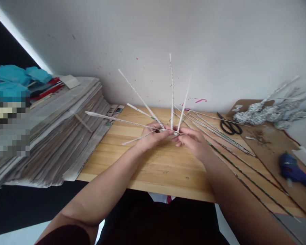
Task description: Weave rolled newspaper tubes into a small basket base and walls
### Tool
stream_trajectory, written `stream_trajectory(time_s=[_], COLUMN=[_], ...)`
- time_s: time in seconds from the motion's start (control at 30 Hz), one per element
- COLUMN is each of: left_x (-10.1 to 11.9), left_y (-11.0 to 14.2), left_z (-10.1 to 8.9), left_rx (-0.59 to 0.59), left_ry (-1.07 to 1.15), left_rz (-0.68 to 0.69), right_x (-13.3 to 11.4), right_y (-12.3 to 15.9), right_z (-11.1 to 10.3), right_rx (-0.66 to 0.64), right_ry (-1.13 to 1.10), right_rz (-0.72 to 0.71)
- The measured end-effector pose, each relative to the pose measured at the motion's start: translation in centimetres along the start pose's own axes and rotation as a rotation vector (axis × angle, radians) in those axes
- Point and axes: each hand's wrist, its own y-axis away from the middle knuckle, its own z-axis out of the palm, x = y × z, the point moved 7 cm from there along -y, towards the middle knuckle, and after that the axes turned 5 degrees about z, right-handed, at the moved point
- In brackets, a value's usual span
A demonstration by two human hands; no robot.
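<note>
Several thin rolled paper sticks (172, 92), white with printed marks, fan upward and to the left from one joined base above the wooden table. My left hand (153, 137) is closed around the left part of that base, with its thumb on top. Close beside it, my right hand (191, 139) pinches the right side, where a stick leans up and to the right. The fingers hide most of the crossing where the sticks meet. More long paper sticks (234, 160), some greenish, lie on the table beyond and under my right forearm.
On the left rises a tall stack of newspapers (86, 102) with blue items (12, 76) on top. Black-handled scissors (231, 127) lie at the back right, near bundled paper pieces (252, 114). A blue glue gun (293, 170) rests on brown cardboard (267, 149). A wall stands behind.
</note>
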Motion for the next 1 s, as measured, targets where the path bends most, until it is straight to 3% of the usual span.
stream_trajectory(time_s=[0.23, 0.6, 0.73, 0.83, 1.0], left_x=[-0.7, -0.3, -0.2, -0.2, -0.2], left_y=[-0.1, -0.1, -0.1, -0.1, -0.2], left_z=[0.1, -0.3, -0.4, -0.4, -0.3], left_rx=[0.009, 0.059, 0.081, 0.088, 0.079], left_ry=[0.003, 0.065, 0.055, 0.054, 0.071], left_rz=[0.028, -0.079, -0.098, -0.101, -0.098], right_x=[0.5, 0.4, 0.0, -0.7, -1.0], right_y=[-0.1, 0.0, 0.3, 0.8, 0.7], right_z=[0.6, 0.0, -1.3, -2.3, -1.5], right_rx=[0.061, 0.149, 0.322, 0.450, 0.363], right_ry=[-0.095, 0.001, 0.131, 0.101, -0.044], right_rz=[-0.012, -0.047, -0.078, -0.143, -0.159])
